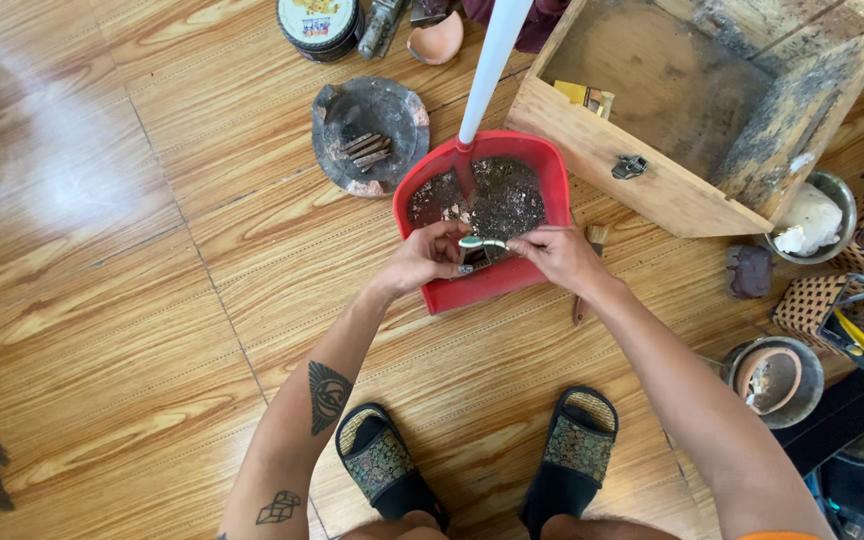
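A: What takes up most of the scene?

B: The floor (132, 300), glossy wood-grain planks with pale glare at the far left. On the far right sits a wooden box (652, 180), open at the top, its inside stained dark and rough, with a small metal latch on the near wall. It lies tipped so the opening faces up, close beside the work.

A: And in the middle?

B: A red plastic dustpan (542, 170) lies flat on the floor, its white handle (487, 70) rising toward the far side. Dark crumbly dirt (502, 200) is spread over its bed. I judge the hands work over it so that whatever falls lands in the pan.

A: What are the hands doing?

B: The left hand (422, 258) is curled closed around a small dark object (472, 258), too hidden to name, held just above the pan's near lip. The right hand (560, 255) pinches a toothbrush (482, 242) with a pale green and white head, laid across that object, fingers closed on its handle.

A: Anything smaller nearby?

B: A grey broken dish (370, 135) with rusty nails (365, 150) sits left of the pan. A small paintbrush (588, 275) lies partly under the right wrist. Metal bowls (832, 190) and a woven basket (812, 305) crowd the right edge, within easy reach. Black patterned slippers (387, 465) are planted near.
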